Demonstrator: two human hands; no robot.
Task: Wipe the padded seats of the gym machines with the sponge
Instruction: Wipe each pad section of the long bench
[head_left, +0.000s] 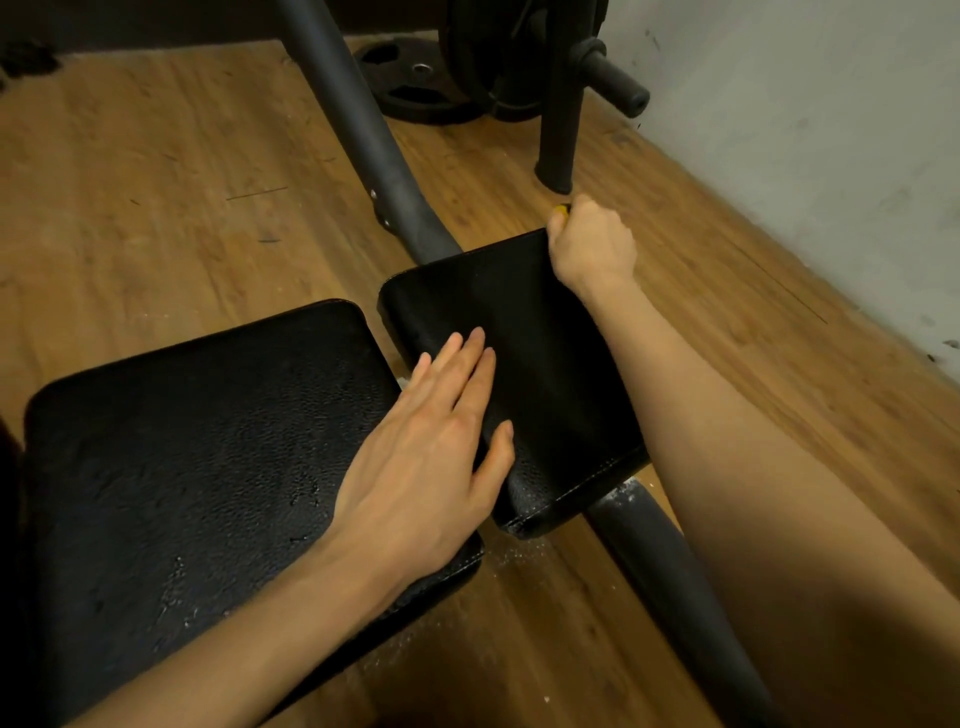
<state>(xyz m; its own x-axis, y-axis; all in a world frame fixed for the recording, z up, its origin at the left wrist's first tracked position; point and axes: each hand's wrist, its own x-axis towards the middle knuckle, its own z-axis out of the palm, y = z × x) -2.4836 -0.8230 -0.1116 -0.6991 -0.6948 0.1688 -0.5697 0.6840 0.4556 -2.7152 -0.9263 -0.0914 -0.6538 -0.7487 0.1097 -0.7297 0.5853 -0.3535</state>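
Observation:
Two black padded seats sit side by side on a dark metal frame. The larger pad (182, 467) is at the left, wet with droplets. The smaller pad (524, 332) lies to its right. My left hand (431, 452) rests flat and open across the gap, fingers on the smaller pad. My right hand (592, 244) is closed at the smaller pad's far right corner, gripping a sponge (561, 209), of which only a yellow sliver shows above the fingers.
A dark frame tube (363, 140) runs from the far middle under the pads toward the near right. Weight plates (421, 83) and a plate-loaded upright (558, 104) stand at the back. A grey wall (831, 130) borders the wooden floor on the right.

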